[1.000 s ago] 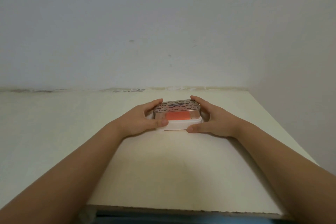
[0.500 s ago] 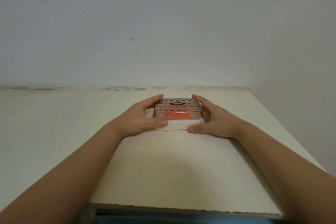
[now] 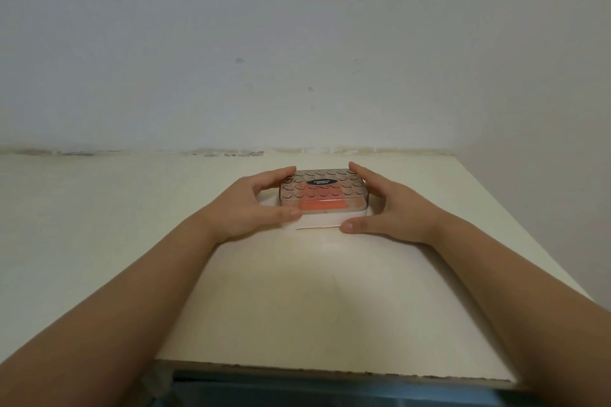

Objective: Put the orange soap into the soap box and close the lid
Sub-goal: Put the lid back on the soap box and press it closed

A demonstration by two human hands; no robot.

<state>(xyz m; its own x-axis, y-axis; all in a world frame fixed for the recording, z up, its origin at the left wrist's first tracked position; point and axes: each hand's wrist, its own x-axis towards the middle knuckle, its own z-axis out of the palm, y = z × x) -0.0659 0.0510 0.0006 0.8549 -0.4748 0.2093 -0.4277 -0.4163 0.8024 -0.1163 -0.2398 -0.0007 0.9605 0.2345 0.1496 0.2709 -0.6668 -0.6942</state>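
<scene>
— Walls (image 3: 297, 43) were plain and pale, with a few small dark marks on the one at the back. Another wall stood on the right side and met it in a corner.

— What was under the hands?

— It was a counter (image 3: 99, 208), cream in colour and smooth. Where it met the back wall there was a dirty, crumbly line. Its near edge looked rough, and something blue showed below that edge.

— Where was the soap box?

— It sat on the counter near the back wall. The soap box (image 3: 322, 220) had a white bottom and a see-through lid (image 3: 322, 188) with round bumps and a dark label on top. The lid was down on the box.

— And the soap?

— I saw the orange soap (image 3: 322, 205) inside, through the lid.

— What were the hands doing?

— One was at each end of the box. The left hand (image 3: 251, 208) was curled around the left end, fingers on the lid's far side and thumb at the front. The right hand (image 3: 396, 211) was half open at the right end. Its fingers touched the lid, and its thumb lay low by the white bottom.
</scene>
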